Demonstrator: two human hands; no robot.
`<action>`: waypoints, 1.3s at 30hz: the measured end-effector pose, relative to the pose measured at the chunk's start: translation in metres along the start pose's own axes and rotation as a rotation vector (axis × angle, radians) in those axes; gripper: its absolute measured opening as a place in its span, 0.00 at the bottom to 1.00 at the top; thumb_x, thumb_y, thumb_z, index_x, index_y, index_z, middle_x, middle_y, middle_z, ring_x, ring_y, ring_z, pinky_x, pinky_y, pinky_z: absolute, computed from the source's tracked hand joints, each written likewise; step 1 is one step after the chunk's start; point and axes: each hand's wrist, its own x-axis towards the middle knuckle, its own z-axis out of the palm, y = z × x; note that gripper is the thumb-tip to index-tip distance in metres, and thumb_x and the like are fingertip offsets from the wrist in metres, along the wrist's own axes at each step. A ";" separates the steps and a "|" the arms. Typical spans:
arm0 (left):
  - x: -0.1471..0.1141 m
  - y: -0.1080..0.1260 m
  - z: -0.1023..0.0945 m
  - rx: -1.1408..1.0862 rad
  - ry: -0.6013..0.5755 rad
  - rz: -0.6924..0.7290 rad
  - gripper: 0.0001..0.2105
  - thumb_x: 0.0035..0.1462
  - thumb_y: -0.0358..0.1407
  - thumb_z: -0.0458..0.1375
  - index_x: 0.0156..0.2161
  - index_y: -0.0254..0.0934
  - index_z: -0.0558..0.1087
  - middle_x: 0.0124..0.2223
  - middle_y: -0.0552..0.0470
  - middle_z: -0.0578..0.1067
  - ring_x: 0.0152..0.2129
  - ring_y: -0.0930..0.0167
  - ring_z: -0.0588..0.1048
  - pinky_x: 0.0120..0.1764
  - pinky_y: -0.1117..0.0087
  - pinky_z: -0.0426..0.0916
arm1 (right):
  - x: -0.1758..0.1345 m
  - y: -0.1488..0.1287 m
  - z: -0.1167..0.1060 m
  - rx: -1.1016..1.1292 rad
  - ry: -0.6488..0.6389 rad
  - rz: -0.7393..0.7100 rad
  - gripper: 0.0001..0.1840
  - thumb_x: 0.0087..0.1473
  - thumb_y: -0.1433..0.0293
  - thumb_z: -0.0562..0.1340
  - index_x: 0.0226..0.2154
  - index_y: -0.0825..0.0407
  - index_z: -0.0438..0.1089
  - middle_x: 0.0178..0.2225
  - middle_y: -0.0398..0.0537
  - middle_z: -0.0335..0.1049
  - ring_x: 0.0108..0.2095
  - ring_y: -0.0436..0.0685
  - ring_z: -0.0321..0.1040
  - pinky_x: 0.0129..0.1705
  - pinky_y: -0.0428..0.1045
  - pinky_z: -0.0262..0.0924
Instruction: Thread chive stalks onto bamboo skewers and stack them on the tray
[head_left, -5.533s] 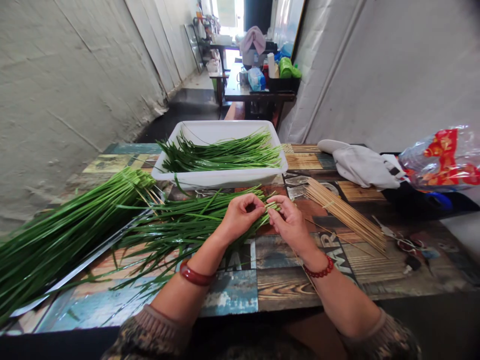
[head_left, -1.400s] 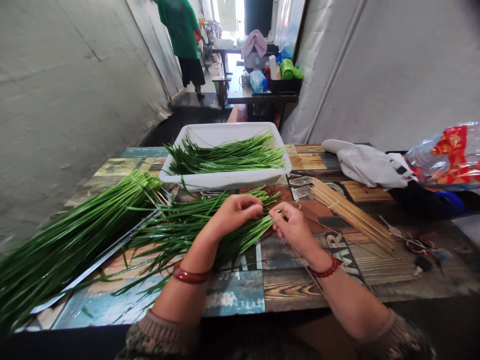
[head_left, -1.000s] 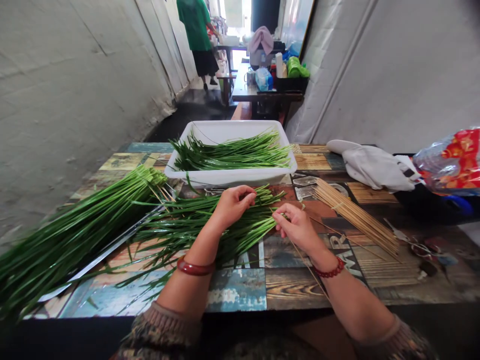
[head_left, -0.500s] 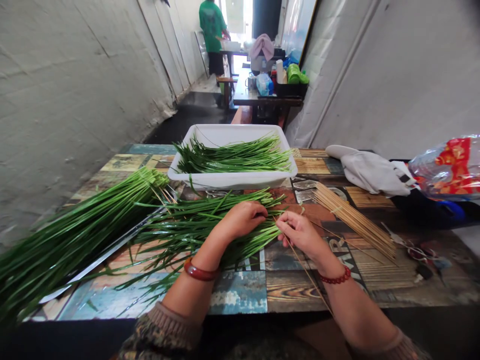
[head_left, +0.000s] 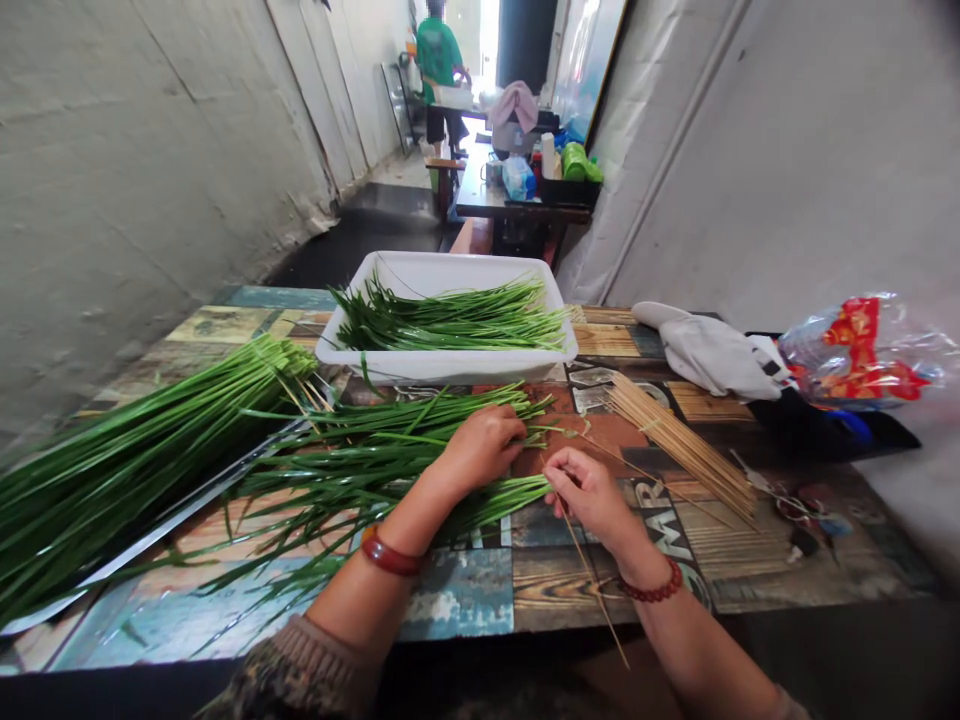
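Observation:
My left hand (head_left: 484,447) bends over the loose garlic chives (head_left: 352,470) on the table, its fingers curled in at their pale stem ends. My right hand (head_left: 589,492) pinches a thin bamboo skewer (head_left: 596,590) that slants down past the table's front edge. Stem ends of a small bunch of chives (head_left: 517,492) meet the right fingertips; whether the skewer tip pierces them I cannot tell. Behind the hands stands a white plastic tub (head_left: 450,368) with more chives inside. A large chive bundle (head_left: 150,450) lies at left, beside a long metal blade (head_left: 172,520).
Bamboo skewers (head_left: 679,450) lie in a bundle at right, near scissors (head_left: 780,495). Farther right are a grey-white cap (head_left: 697,345) and a clear plastic bag with red print (head_left: 855,350). A person in green (head_left: 439,55) stands by a far table (head_left: 487,195).
The view has shifted, so the table appears farther left. In my right hand the skewer has swung, its lower end now apart from my forearm. My left hand stays over the chives.

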 end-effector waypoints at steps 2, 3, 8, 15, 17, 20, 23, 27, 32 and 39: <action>0.001 -0.002 -0.004 -0.159 0.089 -0.053 0.04 0.52 0.26 0.56 0.32 0.34 0.73 0.32 0.50 0.73 0.31 0.70 0.70 0.36 0.70 0.63 | 0.001 0.001 0.002 0.017 0.011 0.003 0.17 0.53 0.55 0.60 0.29 0.51 0.64 0.18 0.39 0.68 0.14 0.47 0.64 0.17 0.42 0.53; 0.001 -0.002 -0.007 -0.251 0.130 -0.090 0.03 0.52 0.27 0.56 0.32 0.34 0.71 0.31 0.51 0.72 0.30 0.72 0.69 0.35 0.71 0.63 | 0.001 0.001 0.003 0.028 0.020 0.009 0.17 0.53 0.54 0.61 0.29 0.51 0.64 0.18 0.39 0.68 0.14 0.47 0.63 0.17 0.42 0.53; -0.002 -0.001 -0.019 -0.800 0.170 -0.225 0.06 0.53 0.34 0.57 0.33 0.34 0.65 0.26 0.55 0.72 0.22 0.76 0.69 0.28 0.75 0.62 | 0.007 -0.012 0.013 0.072 0.102 -0.026 0.18 0.53 0.53 0.60 0.30 0.52 0.64 0.18 0.40 0.67 0.14 0.47 0.61 0.16 0.42 0.52; -0.003 -0.004 -0.023 -0.971 0.204 -0.332 0.10 0.50 0.35 0.61 0.37 0.31 0.70 0.28 0.52 0.75 0.22 0.76 0.71 0.28 0.75 0.65 | 0.030 -0.044 0.020 -0.179 0.133 -0.339 0.13 0.57 0.60 0.58 0.30 0.52 0.67 0.19 0.38 0.65 0.17 0.46 0.64 0.22 0.42 0.57; -0.003 -0.005 -0.024 -0.977 0.192 -0.322 0.10 0.51 0.34 0.59 0.38 0.30 0.71 0.29 0.51 0.76 0.23 0.76 0.72 0.29 0.75 0.66 | 0.033 -0.040 0.022 -0.160 0.132 -0.336 0.13 0.58 0.59 0.58 0.31 0.51 0.67 0.18 0.37 0.64 0.16 0.47 0.64 0.21 0.42 0.56; -0.004 -0.004 -0.024 -0.962 0.173 -0.308 0.08 0.51 0.33 0.58 0.37 0.30 0.72 0.29 0.49 0.78 0.23 0.76 0.73 0.30 0.75 0.67 | 0.034 -0.027 0.021 -0.050 0.119 -0.266 0.13 0.58 0.58 0.58 0.31 0.51 0.66 0.19 0.37 0.63 0.16 0.46 0.63 0.19 0.42 0.55; -0.002 -0.002 -0.021 -0.865 0.194 -0.339 0.07 0.49 0.30 0.58 0.36 0.31 0.72 0.28 0.50 0.78 0.21 0.76 0.72 0.28 0.75 0.66 | 0.034 -0.020 0.019 0.006 0.081 -0.222 0.13 0.57 0.58 0.59 0.31 0.51 0.65 0.20 0.36 0.62 0.16 0.46 0.62 0.19 0.41 0.54; 0.000 0.000 -0.018 -0.780 0.223 -0.374 0.08 0.48 0.30 0.58 0.36 0.32 0.70 0.27 0.51 0.78 0.20 0.75 0.72 0.26 0.75 0.65 | 0.035 -0.022 0.016 -0.005 0.046 -0.179 0.13 0.57 0.58 0.59 0.30 0.51 0.65 0.17 0.36 0.61 0.15 0.47 0.60 0.19 0.42 0.54; 0.002 0.001 -0.016 -0.778 0.215 -0.383 0.09 0.49 0.31 0.59 0.37 0.32 0.69 0.27 0.52 0.77 0.19 0.76 0.71 0.26 0.75 0.66 | 0.040 -0.024 0.013 -0.106 0.100 -0.282 0.14 0.58 0.58 0.57 0.31 0.52 0.68 0.27 0.43 0.69 0.26 0.51 0.67 0.29 0.45 0.61; 0.003 0.007 -0.009 -0.582 0.205 -0.311 0.09 0.51 0.32 0.60 0.39 0.32 0.71 0.27 0.53 0.77 0.23 0.75 0.73 0.28 0.76 0.64 | 0.047 -0.026 0.009 -0.002 0.229 -0.312 0.11 0.52 0.62 0.63 0.34 0.52 0.70 0.29 0.45 0.71 0.28 0.51 0.66 0.30 0.46 0.61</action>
